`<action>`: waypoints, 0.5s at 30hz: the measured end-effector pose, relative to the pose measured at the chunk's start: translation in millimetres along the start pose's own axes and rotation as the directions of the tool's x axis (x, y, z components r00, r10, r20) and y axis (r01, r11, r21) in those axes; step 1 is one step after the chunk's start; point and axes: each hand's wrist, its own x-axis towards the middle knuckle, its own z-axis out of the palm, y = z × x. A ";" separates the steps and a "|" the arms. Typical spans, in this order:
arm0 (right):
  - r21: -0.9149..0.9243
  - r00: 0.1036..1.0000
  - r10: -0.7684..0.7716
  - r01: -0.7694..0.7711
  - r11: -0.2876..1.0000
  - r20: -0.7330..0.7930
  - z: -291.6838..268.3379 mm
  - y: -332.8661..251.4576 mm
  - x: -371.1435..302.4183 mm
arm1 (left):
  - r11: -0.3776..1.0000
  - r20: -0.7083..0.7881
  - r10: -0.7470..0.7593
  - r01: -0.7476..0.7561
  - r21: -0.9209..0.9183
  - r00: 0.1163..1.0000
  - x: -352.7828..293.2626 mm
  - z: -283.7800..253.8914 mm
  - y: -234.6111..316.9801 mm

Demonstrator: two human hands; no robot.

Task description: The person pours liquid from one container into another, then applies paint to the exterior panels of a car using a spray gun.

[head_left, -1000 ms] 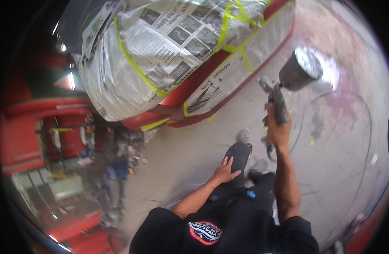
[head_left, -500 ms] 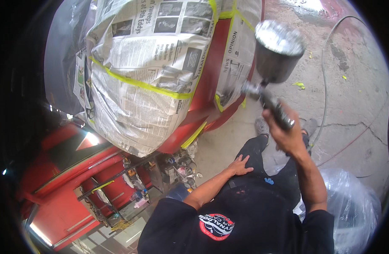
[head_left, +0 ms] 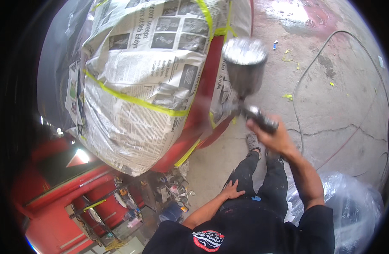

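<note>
A red car [head_left: 208,74] masked in newspaper [head_left: 139,80] fills the upper left. Near its side is a spray gun [head_left: 246,86] (cup [head_left: 246,65] uppermost), the right hand [head_left: 272,134] curling its fingers round the handle [head_left: 262,120]. The left hand [head_left: 233,190], fingers loosely spread, touches the thigh [head_left: 242,170].

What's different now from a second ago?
The right hand has swung the spray gun leftward, from over the floor toward the uncovered red panel. The view has turned, bringing clear plastic sheeting into sight at lower right. Nothing was picked up or let go: the gun stays in that hand, the left hand on the thigh.
</note>
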 end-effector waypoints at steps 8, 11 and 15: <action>-0.145 0.765 -0.245 0.198 0.969 -0.595 -69.2 31.8 96.0 | 0.995 0.041 -0.096 0.095 0.017 0.995 -14.1 -1.3 27.0; -0.166 0.735 -0.243 0.178 0.970 -0.633 -77.5 39.5 87.4 | 0.994 0.041 -0.092 0.090 0.055 0.995 -17.4 -16.0 37.3; 0.092 0.923 -0.168 0.212 0.973 -0.347 -58.0 77.5 29.7 | 0.994 -0.053 -0.085 0.088 0.071 0.995 -17.4 -24.6 32.9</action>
